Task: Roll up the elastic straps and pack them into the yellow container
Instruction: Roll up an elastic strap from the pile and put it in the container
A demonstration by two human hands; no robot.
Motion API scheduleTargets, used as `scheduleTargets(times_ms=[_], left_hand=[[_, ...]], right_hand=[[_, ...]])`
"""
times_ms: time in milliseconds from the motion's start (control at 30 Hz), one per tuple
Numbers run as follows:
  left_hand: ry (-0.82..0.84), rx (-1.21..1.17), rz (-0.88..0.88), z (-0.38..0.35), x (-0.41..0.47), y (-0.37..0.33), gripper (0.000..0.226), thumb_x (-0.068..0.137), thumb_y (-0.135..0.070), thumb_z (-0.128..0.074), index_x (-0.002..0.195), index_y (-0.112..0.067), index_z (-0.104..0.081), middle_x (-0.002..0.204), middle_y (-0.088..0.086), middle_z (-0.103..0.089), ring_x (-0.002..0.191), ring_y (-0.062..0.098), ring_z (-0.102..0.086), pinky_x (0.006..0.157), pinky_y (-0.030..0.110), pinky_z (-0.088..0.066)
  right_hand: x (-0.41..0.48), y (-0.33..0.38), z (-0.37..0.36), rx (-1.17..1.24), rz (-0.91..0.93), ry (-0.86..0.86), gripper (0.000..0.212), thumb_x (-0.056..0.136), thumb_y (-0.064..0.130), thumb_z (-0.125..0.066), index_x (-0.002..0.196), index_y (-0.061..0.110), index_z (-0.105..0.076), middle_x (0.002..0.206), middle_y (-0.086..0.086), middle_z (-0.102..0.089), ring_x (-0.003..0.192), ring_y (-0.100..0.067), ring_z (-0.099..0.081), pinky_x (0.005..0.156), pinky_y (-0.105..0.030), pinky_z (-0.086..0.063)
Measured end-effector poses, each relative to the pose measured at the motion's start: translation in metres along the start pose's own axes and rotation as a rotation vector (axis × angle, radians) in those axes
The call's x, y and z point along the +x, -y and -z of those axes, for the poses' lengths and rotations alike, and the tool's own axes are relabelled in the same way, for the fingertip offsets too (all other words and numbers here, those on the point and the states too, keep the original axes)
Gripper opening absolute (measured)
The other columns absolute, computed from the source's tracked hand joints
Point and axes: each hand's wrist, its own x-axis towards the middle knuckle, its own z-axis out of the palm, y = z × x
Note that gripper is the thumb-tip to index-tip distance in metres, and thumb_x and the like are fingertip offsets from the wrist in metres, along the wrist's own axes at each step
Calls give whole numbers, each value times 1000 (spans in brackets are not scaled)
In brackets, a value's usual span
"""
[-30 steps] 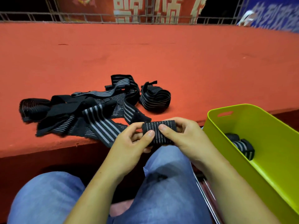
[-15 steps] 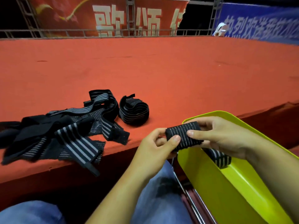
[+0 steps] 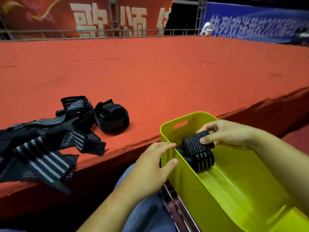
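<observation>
So the right hand has its fingers and thumb curled round a rolled-up black elastic strap with grey stripes. That roll is down inside the yellow-green plastic container, at its far end, sitting right on top of another striped roll packed there. The left hand grips nothing, just loose fingers resting against the container's near rim, looks like it's steadying it. My take on handling: these are light, soft and springy, so a roll probably wants to unwind the moment you ease off. I'd pinch it across the middle, over the loose end, and wedge it against its neighbour before letting go. Not fragile, grippy fabric, no slip worries. Counts: one container, one roll in hand, one packed roll for sure, and maybe a second dark one behind it by the wall, can't tell. Out on the red carpeted platform there's one loosely coiled strap beside a tangled heap of unrolled straps. Several in there, but too knotted to count.
</observation>
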Motion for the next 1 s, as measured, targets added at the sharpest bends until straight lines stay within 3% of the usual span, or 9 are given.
scheduleTargets(times_ms=[233, 367, 467, 600, 700, 800, 1000], left_hand=[[-10, 27, -29, -2, 1, 3, 48, 104, -32, -61, 150, -37, -50, 149, -22, -47, 132, -16, -35, 102, -7, -16], [4, 21, -26, -3, 1, 4, 51, 104, -31, -61, 153, -37, -47, 151, -23, -45, 129, -25, -31, 103, -6, -14], [15, 20, -16, -6, 0, 6, 53, 104, -33, -59, 154, -41, -42, 150, -26, -43, 124, -33, -27, 102, -8, -13], [25, 22, 8, -9, -2, 6, 56, 105, -36, -57, 156, -47, -36, 151, -31, -39, 128, -26, -29, 100, -9, -13], [29, 25, 11, -10, 0, 5, 57, 105, -36, -57, 156, -47, -35, 151, -30, -39, 129, -26, -29, 100, -9, -12], [35, 25, 11, -10, -1, 6, 57, 105, -36, -57, 156, -47, -35, 152, -30, -39, 125, -32, -26, 100, -9, -13], [37, 28, 5, -12, -2, 6, 59, 105, -36, -57, 157, -48, -31, 152, -31, -38, 123, -35, -24, 97, -10, -12]], right_hand=[[27, -27, -24, -302, -69, 156, 23, 84, 8, -86, 104, 12, -76, 81, 3, -74, 74, -11, -66, 65, -25, -51], [35, -48, -42, -397, -179, 251, 28, 84, 15, -87, 109, 9, -74, 97, -16, -78, 82, -21, -69, 73, -37, -56], [37, -57, -51, -344, -290, 264, 30, 92, 16, -80, 118, 5, -70, 105, -15, -78, 87, -21, -72, 75, -36, -62], [36, -61, -59, -204, -429, 227, 18, 98, 15, -73, 113, 8, -66, 100, -13, -70, 80, -24, -67, 70, -39, -64], [38, -72, -62, -86, -518, 166, 24, 98, 10, -73, 117, -2, -65, 122, -20, -62, 98, -33, -67, 62, -35, -63], [44, -84, -66, 68, -574, 155, 27, 98, 10, -72, 120, -5, -69, 122, -17, -74, 115, -33, -71, 65, -32, -63], [53, -105, -79, 173, -606, 86, 30, 95, 15, -78, 120, -1, -72, 124, -13, -74, 114, -29, -71, 59, -28, -60]])
